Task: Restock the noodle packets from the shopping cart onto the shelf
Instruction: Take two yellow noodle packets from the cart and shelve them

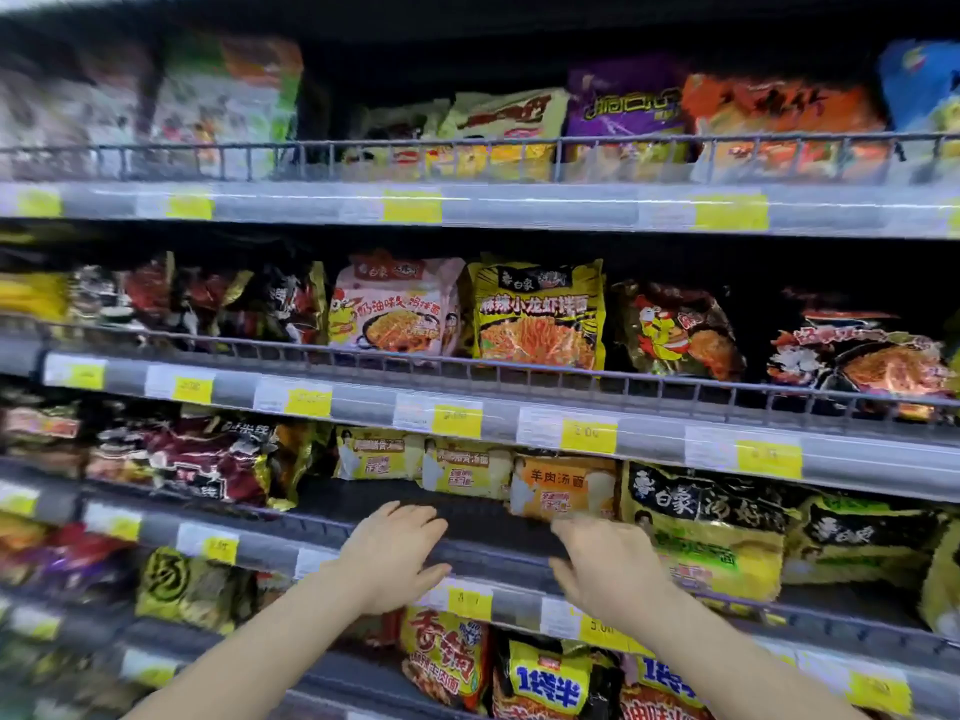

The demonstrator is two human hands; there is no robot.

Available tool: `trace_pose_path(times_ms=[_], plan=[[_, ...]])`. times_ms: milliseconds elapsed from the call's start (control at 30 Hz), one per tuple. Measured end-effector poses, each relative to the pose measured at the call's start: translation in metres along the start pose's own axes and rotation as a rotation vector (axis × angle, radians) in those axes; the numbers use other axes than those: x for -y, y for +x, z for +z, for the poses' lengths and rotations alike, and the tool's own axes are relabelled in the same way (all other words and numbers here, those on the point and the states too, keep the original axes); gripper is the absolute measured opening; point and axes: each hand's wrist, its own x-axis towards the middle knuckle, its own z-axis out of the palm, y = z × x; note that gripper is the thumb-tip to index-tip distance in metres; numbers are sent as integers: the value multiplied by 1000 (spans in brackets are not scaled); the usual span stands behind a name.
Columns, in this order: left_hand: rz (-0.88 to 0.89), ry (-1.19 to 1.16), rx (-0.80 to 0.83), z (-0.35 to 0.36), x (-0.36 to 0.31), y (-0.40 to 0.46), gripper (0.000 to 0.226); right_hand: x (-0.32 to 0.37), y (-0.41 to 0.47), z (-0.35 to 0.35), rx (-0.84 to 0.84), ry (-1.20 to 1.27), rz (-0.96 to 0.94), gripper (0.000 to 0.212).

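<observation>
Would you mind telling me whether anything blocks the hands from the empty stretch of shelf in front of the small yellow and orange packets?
Nothing visible does. The left hand and right hand rest at the shelf's front edge, with bare shelf ahead.

- The left hand (390, 556) and right hand (605, 566) lie side by side at the shelf's (488, 532) front rail, a bare gap between them.
- Behind the hands, three noodle packets (467, 472) stand in a row at the back.
- Right of the right hand stands a large packet (711, 532).
- Below the hands, more packets (447, 657) sit on the lower shelf.
</observation>
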Motion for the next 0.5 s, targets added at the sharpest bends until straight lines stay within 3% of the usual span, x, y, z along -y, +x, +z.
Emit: trace_pose_path(times_ms=[133, 267, 400, 500], plan=[[-135, 27, 18, -7, 40, -43, 53, 36, 36, -1, -1, 81, -145, 36], [-287, 72, 56, -19, 70, -94, 72, 86, 73, 0, 3, 168, -322, 34], [-531, 124, 59, -33, 92, -157, 45, 150, 97, -6, 21, 258, -465, 33], [-713, 154, 94, -41, 102, -211, 45, 198, 104, -14, 36, 321, -560, 30]])
